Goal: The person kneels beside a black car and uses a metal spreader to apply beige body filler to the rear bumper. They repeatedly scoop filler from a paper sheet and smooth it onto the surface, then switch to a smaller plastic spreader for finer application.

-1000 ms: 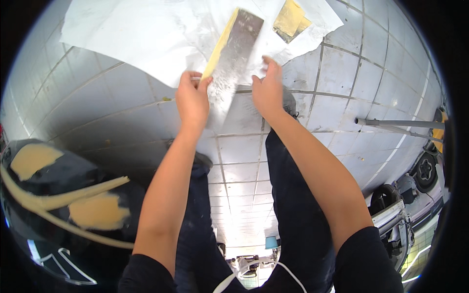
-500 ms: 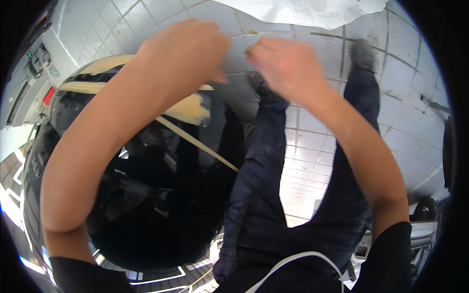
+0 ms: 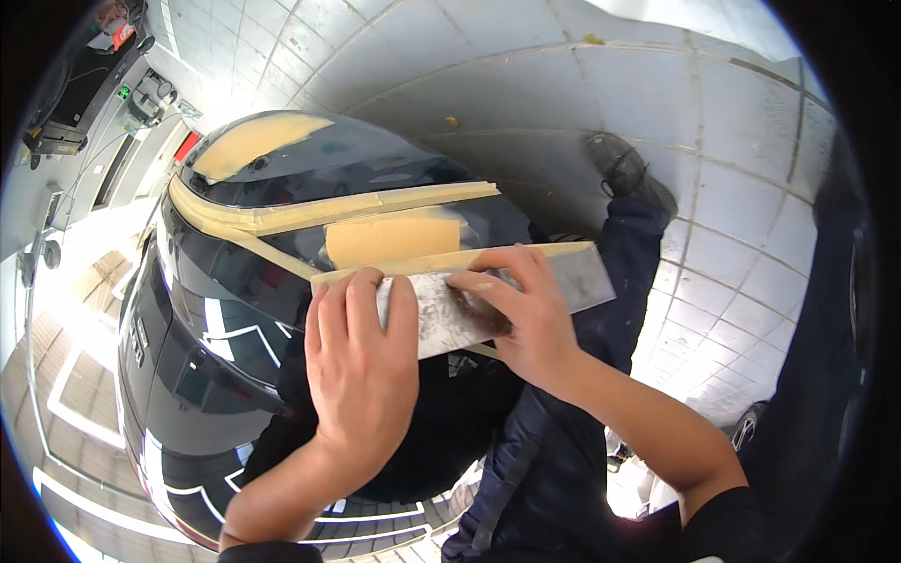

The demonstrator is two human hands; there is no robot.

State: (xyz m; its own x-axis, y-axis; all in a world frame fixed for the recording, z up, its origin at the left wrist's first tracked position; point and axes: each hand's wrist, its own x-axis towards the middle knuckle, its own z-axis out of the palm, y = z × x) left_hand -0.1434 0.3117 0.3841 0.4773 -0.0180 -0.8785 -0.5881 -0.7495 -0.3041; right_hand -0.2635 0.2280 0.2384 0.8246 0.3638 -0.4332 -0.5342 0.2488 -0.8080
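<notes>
Left hand (image 3: 361, 366) and right hand (image 3: 535, 324) both grip one long, flat metal blade (image 3: 434, 310), the left fingers laid over its left part, the right ones farther along. Its silvery face is streaked and smudged with grey — darker beside the right hand — and pale yellow paste (image 3: 427, 260) runs along the far edge. It sits just near of a yellow patch (image 3: 394, 241) on a glossy black car panel (image 3: 375, 164); whether it touches, I cannot tell.

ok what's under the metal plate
Past the far edge of the metal plate, black car bodywork and a tan patch show. What lies directly beneath is covered by the plate, with the left hand and right hand on it.
</notes>
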